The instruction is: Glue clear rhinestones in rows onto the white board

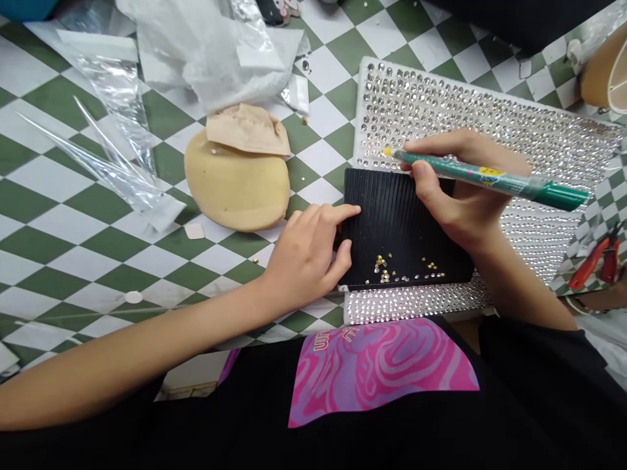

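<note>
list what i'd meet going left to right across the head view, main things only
Pointed clear plastic, tan oval pad, left hand, black ridged tray, right hand, red-handled pliers.

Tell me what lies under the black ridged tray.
The stone-studded panel shows beyond the upper and lower edges of the black ridged tray, so it seems to run beneath. Whatever lies directly under is covered and cannot be seen.
</note>
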A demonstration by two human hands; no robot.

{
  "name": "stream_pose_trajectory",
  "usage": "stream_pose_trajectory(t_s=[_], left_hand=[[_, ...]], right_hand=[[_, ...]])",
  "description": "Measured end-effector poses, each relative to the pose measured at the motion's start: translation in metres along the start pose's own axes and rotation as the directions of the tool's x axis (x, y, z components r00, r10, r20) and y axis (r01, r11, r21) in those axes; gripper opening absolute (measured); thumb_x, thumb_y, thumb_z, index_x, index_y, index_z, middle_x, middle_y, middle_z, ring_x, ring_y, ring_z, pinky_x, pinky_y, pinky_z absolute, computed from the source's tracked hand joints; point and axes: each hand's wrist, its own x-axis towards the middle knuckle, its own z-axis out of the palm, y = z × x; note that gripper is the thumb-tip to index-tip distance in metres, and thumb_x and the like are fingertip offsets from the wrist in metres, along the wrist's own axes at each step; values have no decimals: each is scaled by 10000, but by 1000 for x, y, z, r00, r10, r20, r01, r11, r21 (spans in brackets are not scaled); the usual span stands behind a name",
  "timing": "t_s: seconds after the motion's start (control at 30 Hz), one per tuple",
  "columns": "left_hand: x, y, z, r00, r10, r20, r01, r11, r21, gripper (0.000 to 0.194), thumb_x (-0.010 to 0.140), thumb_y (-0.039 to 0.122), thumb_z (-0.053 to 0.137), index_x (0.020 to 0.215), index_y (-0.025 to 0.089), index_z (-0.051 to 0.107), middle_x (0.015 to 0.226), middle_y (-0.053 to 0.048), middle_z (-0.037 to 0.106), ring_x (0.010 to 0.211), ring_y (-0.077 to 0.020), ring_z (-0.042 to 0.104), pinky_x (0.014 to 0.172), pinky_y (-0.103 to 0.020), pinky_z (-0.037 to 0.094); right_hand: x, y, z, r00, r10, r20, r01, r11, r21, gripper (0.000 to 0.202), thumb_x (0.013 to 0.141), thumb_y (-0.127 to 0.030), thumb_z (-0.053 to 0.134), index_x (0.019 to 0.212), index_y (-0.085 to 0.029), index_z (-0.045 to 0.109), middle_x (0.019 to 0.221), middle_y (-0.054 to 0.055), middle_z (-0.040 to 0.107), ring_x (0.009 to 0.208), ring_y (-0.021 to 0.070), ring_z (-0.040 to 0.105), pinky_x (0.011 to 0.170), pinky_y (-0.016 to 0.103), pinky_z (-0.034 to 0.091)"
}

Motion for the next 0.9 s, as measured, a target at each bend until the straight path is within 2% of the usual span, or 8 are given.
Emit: stream_pose_trajectory(t_s=[0.17,0.33,0.53,0.63,0.7,0.77,0.9], left_hand=[[0,0,1,1000,6,-12,-6,1000,7,319,885,160,434,1201,118,419,955,-65,583,790,-189,531,715,-319,387],[-1,-1,2,1000,17,-21,-17,1000,13,314,883,155,440,1192,100,434,962,-70,589,783,-185,528,712,-318,391],[0,-1,1,999,26,-30,-25,999,27,319,879,152,444,1192,93,438,980,-76,593,792,-184,529,719,-318,399],[0,-1,2,999,36,-35,-35,999,30,316,878,155,444,1188,92,440,987,-79,596,783,-183,524,708,-322,403],[0,-2,3,999,37,-36,-36,999,32,315,878,157,440,1187,99,437,965,-74,595,774,-183,522,702,-322,403],[0,-2,3,999,35,-36,-34,999,33,314,876,160,439,1186,105,434,945,-68,592,769,-184,522,697,-320,401],[0,-2,2,999,26,-31,-25,999,23,321,875,159,445,1194,123,424,957,-60,594,762,-179,525,695,-315,392]], right_hand=[[0,1,1,995,-104,1,103,991,-83,96,845,-210,597,916,-247,649,866,-22,731,754,143,690,745,272,574],[0,4,4,983,-181,21,182,980,-78,116,829,-181,593,926,-233,631,840,10,725,753,183,685,745,345,562],[-8,-1,-8,994,-102,-48,104,994,43,159,805,-159,606,917,-267,640,830,-3,715,733,170,666,705,343,560],[-23,-12,-22,995,-76,69,63,982,180,244,757,-114,619,952,-257,647,814,14,696,730,154,642,694,327,563],[-38,-21,-29,976,-82,201,22,958,287,268,733,-98,605,961,-233,644,764,10,669,698,136,622,716,331,578],[-52,-30,-33,959,-65,274,-35,937,347,236,720,-90,581,921,-197,643,693,1,633,651,122,594,700,343,582],[-73,-42,-30,966,-4,260,-102,914,393,206,701,-48,561,865,-140,643,679,21,629,647,113,584,715,362,579]])
